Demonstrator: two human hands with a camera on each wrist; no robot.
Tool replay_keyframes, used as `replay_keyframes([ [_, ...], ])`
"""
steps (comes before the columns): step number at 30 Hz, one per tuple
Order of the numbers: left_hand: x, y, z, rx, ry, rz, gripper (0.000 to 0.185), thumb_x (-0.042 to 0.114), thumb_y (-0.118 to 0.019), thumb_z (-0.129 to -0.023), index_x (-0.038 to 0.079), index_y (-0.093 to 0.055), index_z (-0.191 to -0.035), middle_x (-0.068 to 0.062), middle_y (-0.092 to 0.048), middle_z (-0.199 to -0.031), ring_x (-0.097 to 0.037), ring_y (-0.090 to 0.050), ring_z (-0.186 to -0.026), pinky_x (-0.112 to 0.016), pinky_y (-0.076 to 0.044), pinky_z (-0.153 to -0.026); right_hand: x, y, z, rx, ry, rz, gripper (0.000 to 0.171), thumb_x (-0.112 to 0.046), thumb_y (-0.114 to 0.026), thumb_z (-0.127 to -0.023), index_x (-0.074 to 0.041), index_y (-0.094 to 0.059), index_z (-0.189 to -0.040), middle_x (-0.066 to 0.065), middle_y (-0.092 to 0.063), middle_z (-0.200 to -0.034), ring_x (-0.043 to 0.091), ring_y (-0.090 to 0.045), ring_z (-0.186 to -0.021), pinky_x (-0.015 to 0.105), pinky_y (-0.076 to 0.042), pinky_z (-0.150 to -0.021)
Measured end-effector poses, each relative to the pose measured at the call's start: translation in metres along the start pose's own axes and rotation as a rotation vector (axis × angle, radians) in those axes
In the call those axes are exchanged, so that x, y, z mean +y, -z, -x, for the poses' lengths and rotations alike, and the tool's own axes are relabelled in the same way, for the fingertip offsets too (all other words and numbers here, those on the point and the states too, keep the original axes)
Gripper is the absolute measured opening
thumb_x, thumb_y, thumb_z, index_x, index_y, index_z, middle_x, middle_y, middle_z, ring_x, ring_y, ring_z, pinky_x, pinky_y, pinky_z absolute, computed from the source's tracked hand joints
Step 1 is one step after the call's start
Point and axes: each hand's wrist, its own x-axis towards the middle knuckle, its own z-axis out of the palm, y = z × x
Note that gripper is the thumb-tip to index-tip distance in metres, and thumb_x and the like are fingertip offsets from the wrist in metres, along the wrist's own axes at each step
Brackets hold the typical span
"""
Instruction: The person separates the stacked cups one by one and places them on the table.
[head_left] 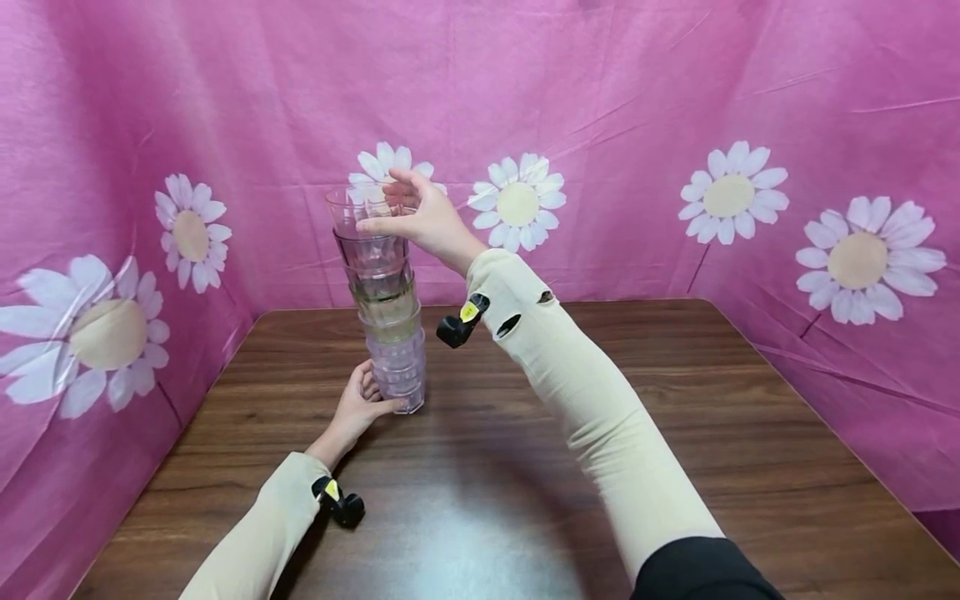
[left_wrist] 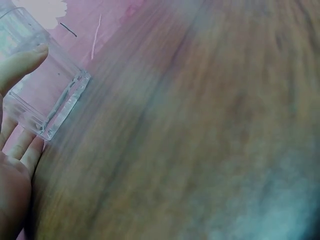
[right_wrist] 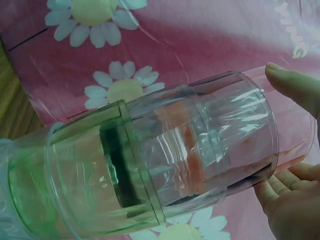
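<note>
A tall stack of nested see-through tumblers stands on the wooden table, leaning slightly left toward its top in the head view. Uppermost is a pinkish tumbler, with a grey-purple tumbler beneath it. Lower down come a green-tinted tumbler and clear tumblers at the base. My right hand grips the pinkish tumbler, thumb on the near side and fingers round the far side. At the foot of the stack, my left hand holds the bottom clear tumbler between thumb and fingers.
The brown wooden table stretches out to the right of the stack. Behind it and along both sides hangs a pink cloth printed with large white daisies. Each sleeve carries a small black wrist camera.
</note>
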Motion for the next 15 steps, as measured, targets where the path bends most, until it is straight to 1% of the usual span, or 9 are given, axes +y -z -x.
replay_keyframes([
  [8, -0.0007, 0.0001, 0.0012, 0.009, -0.001, -0.021, 0.085, -0.015, -0.074, -0.077, -0.004, -0.026, -0.147, -0.027, -0.046, -0.142, 0.002, -0.054, -0.106, -0.019, -0.043, -0.097, 0.0009, -0.0004, -0.0009, 0.024, 0.002, -0.069, 0.089, -0.011, -0.087, -0.076, -0.009, -0.040, -0.151, 0.005, -0.057, -0.139, 0.016, -0.054, -0.124, 0.021, -0.047, -0.097],
  [12, 0.0001, -0.0002, 0.0015, 0.005, 0.004, -0.025, 0.084, -0.015, -0.073, -0.078, -0.004, -0.026, -0.147, -0.026, -0.046, -0.142, 0.002, -0.054, -0.107, -0.019, -0.042, -0.097, 0.0009, 0.0004, -0.0005, 0.040, 0.003, -0.089, 0.086, -0.009, -0.087, -0.075, -0.008, -0.044, -0.149, 0.005, -0.059, -0.136, 0.015, -0.056, -0.121, 0.021, -0.048, -0.095],
  [15, 0.0010, -0.0004, 0.0014, 0.004, 0.010, -0.024, 0.085, -0.014, -0.074, -0.078, -0.004, -0.026, -0.147, -0.026, -0.046, -0.143, 0.002, -0.054, -0.107, -0.020, -0.042, -0.098, 0.0003, 0.0016, -0.0003, 0.041, 0.010, -0.080, 0.086, -0.009, -0.088, -0.074, -0.008, -0.045, -0.148, 0.004, -0.059, -0.135, 0.013, -0.056, -0.120, 0.021, -0.048, -0.095],
])
